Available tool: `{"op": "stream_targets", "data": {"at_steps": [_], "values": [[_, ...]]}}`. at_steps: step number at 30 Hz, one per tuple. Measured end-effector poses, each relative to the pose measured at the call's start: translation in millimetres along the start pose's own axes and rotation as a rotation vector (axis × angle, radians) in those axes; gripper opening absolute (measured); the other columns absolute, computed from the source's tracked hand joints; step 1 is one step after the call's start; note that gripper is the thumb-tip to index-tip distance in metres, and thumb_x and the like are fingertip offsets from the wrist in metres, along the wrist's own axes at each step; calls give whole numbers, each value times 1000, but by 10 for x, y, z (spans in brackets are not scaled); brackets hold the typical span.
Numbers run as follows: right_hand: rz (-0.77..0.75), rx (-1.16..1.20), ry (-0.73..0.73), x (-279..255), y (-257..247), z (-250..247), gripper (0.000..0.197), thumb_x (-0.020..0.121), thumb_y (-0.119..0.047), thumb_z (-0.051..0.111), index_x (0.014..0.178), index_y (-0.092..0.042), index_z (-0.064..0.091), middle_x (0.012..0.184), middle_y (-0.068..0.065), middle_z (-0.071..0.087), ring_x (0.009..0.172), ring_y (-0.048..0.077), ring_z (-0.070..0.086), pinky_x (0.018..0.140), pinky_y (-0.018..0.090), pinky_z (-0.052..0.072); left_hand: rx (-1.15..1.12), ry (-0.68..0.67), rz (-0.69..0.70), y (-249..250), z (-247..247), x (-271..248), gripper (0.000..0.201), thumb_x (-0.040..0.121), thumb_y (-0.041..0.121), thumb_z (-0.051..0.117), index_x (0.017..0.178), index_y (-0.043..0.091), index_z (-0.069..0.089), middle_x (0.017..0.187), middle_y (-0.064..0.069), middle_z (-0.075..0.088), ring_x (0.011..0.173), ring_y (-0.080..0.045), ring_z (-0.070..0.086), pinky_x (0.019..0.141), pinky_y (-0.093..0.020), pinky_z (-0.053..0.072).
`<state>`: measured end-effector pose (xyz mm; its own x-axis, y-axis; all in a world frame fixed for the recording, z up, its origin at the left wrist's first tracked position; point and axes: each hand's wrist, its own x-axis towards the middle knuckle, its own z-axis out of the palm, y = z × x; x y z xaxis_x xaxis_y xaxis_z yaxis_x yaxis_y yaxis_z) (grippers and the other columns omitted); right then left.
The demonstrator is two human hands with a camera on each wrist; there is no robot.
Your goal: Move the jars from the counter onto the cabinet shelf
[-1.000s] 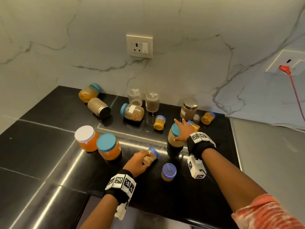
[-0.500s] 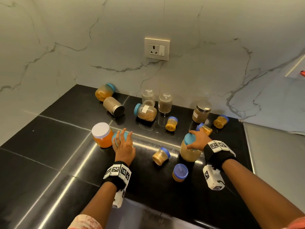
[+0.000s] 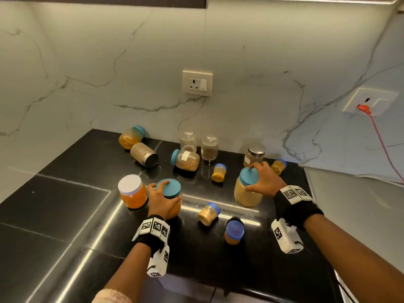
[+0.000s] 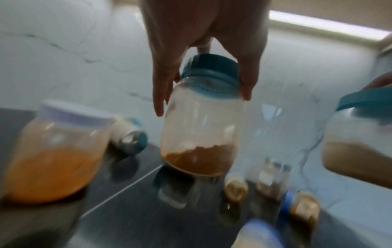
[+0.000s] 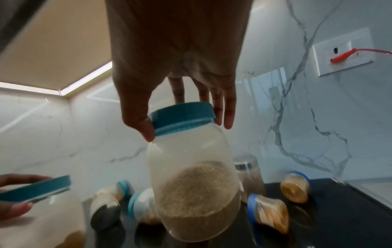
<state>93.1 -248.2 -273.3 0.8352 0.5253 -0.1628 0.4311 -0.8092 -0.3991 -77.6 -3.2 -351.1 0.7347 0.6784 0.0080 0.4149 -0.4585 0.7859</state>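
My left hand [image 3: 158, 190] grips the teal lid of a jar of brown powder [image 3: 169, 194], held just above the black counter [image 3: 54, 204] in the left wrist view [image 4: 201, 134]. My right hand [image 3: 262, 178] grips the teal lid of a jar of beige grains [image 3: 247, 193]. That jar [image 5: 191, 167] hangs tilted off the counter in the right wrist view. A white-lidded orange jar [image 3: 132, 191] stands just left of my left hand. Small blue-lidded jars [image 3: 208, 213] [image 3: 234, 232] sit between my arms.
Several more jars stand or lie by the marble back wall, among them a steel tin [image 3: 144, 154], a labelled jar on its side [image 3: 185, 159] and a steel-lidded jar [image 3: 254, 155]. A cabinet's underside [image 3: 109, 0] shows at the top. A red cable [image 3: 380, 141] hangs at the right.
My left hand left the small blue-lidded jar, moved left and took hold of the teal-lidded jar. My right hand kept its jar and raised it off the counter.
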Motion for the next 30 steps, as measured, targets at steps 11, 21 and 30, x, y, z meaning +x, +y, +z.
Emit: {"op": "stream_targets", "data": {"at_steps": [11, 21, 30], "values": [[-282, 241, 564, -852, -511, -1614, 48, 69, -22, 79, 113, -10, 63, 114, 14, 58, 102, 24, 56, 80, 20, 40, -307, 139, 733, 1994, -744, 71, 65, 65, 27, 78, 118, 8, 46, 115, -11, 58, 102, -13, 53, 82, -7, 44], [-489, 340, 781, -1611, -1108, -3265, 14, 84, -26, 64, 98, -26, 63, 92, 0, 67, 78, 1, 63, 74, 16, 51, -726, 55, 1036, 3695, -1382, 9, 66, 69, 35, 68, 124, 20, 36, 120, -2, 50, 108, -12, 53, 85, -16, 49], [-359, 138, 865, -1322, -1270, -4071, 43, 81, -42, 63, 108, -9, 69, 78, 2, 65, 66, 12, 53, 60, 20, 40, -759, 121, 1039, 4469, -1464, 326, 54, 84, 24, 60, 128, 15, 29, 117, 3, 43, 102, -12, 50, 78, -18, 49]]}}
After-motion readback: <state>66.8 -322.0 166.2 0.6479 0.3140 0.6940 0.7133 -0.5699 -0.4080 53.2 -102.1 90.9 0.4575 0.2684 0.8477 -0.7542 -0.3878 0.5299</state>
